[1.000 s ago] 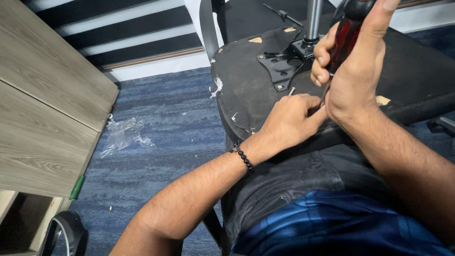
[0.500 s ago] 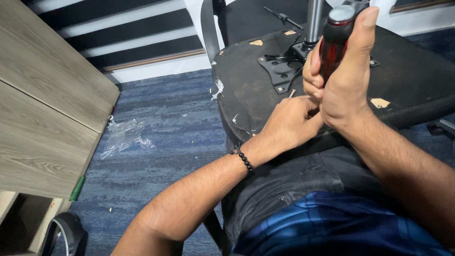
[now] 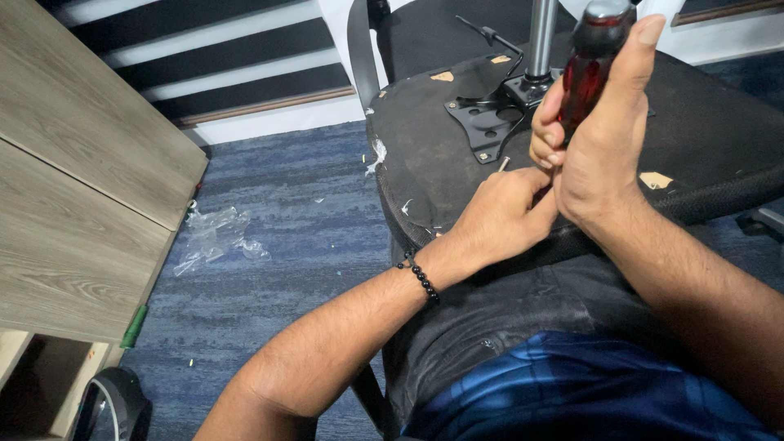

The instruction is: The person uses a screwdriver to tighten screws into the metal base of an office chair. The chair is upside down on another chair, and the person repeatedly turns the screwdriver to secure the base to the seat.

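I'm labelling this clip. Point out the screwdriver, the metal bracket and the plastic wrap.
screwdriver [image 3: 590, 69], head view, red handle
metal bracket [image 3: 482, 122], head view, flat black plate
plastic wrap [image 3: 214, 237], head view, crumpled middle

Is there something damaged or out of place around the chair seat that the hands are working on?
Yes. The upturned chair seat has torn fabric with white flecks at its left edge. A crumpled clear plastic wrapper and small white scraps lie loose on the blue carpet.

Likely office: carpet, wooden desk.
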